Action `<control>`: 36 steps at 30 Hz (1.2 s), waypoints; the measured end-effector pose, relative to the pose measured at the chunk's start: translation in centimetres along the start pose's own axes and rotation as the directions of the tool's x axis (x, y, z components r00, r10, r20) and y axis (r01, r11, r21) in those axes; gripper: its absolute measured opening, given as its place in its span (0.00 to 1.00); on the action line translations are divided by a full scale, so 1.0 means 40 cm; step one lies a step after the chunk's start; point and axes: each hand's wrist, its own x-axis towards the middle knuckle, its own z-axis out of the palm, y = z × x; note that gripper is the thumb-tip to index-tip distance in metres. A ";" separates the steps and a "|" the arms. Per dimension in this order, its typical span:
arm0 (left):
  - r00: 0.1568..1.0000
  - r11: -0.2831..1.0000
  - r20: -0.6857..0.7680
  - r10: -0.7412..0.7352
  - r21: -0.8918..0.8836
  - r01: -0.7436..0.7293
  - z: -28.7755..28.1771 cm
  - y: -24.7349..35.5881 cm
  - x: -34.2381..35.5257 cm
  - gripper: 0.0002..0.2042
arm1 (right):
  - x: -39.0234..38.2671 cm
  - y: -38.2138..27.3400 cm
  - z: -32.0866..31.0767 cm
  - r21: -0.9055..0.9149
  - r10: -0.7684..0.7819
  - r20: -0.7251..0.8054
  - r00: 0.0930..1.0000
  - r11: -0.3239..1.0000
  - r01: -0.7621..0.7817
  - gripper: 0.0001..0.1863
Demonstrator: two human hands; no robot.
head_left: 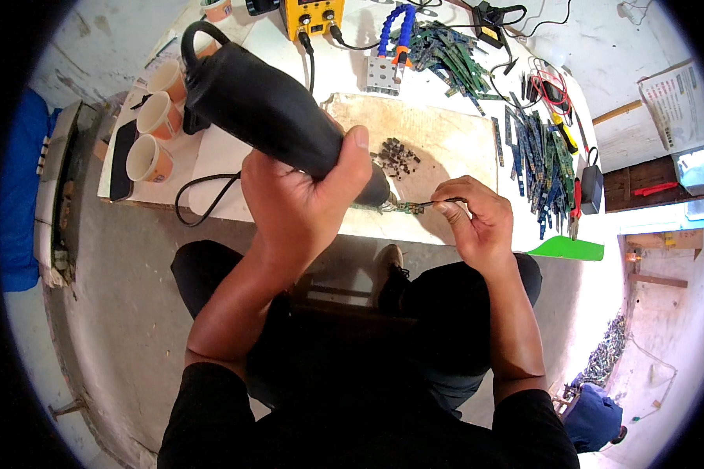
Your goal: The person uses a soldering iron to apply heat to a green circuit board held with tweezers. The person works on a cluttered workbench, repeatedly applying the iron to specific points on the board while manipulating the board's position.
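My left hand (297,195) is closed round a black hot air gun (270,109), with the thumb along its side. Its nozzle end points down to the right, at the near table edge. Just beyond that end shows a narrow green circuit board strip (409,207). My right hand (477,219) pinches a thin black tool (452,201), perhaps tweezers, whose tip meets the strip's right end; the fingers partly hide it. A small pile of dark components (399,158) lies behind the strip on a stained tan board (454,133).
Paper cups (150,159) and a black phone (123,160) stand at the table's left. A yellow control unit (313,17) is at the back, near a blue jointed hose (395,30). Circuit board strips (544,168) heap on the right, by a green sheet (567,248). A person (594,418) is at lower right.
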 end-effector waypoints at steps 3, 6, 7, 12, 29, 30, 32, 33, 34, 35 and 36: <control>1.000 1.000 0.017 0.021 0.010 -0.021 -0.002 -0.010 -0.005 0.02 | -0.005 0.009 0.003 -0.003 0.001 -0.007 1.000 1.000 -0.001 0.04; 1.000 1.000 0.008 0.009 -0.006 -0.009 0.000 -0.009 -0.004 0.02 | -0.005 0.009 0.001 -0.003 -0.002 -0.004 1.000 1.000 0.002 0.04; 1.000 1.000 0.007 0.006 -0.011 -0.006 0.000 -0.008 -0.005 0.02 | -0.004 0.009 0.001 0.006 -0.004 -0.006 1.000 1.000 0.004 0.04; 1.000 1.000 0.003 -0.003 -0.016 0.003 0.000 -0.005 -0.005 0.02 | -0.005 0.009 0.000 0.026 -0.001 -0.006 1.000 1.000 0.001 0.04; 1.000 1.000 -0.001 0.004 -0.018 -0.004 -0.001 0.001 -0.003 0.02 | -0.004 0.012 0.002 0.013 -0.065 -0.008 0.998 0.998 0.065 0.04; 1.000 1.000 -0.003 0.006 -0.021 -0.006 -0.002 0.000 -0.003 0.02 | -0.003 0.012 0.002 0.010 -0.067 -0.007 0.998 0.998 0.067 0.04; 1.000 1.000 -0.008 0.001 -0.012 -0.001 -0.002 -0.003 -0.004 0.03 | -0.003 0.013 0.003 0.019 -0.064 -0.014 0.998 0.998 0.064 0.04; 1.000 1.000 -0.011 -0.001 -0.008 0.001 -0.002 -0.004 -0.004 0.03 | -0.004 0.013 0.003 0.023 -0.063 -0.017 0.998 0.998 0.063 0.04; 1.000 1.000 -0.005 0.003 -0.002 -0.003 -0.004 -0.003 -0.003 0.03 | -0.003 0.012 0.004 0.023 -0.065 -0.019 0.998 0.998 0.065 0.04; 1.000 1.000 0.000 0.008 0.003 -0.008 -0.006 0.000 -0.002 0.03 | -0.002 0.010 0.005 0.024 -0.067 -0.021 0.998 0.997 0.068 0.04; 1.000 1.000 0.006 0.011 0.008 -0.011 -0.006 0.000 -0.002 0.03 | -0.003 0.009 0.005 0.023 -0.068 -0.024 0.997 0.997 0.068 0.04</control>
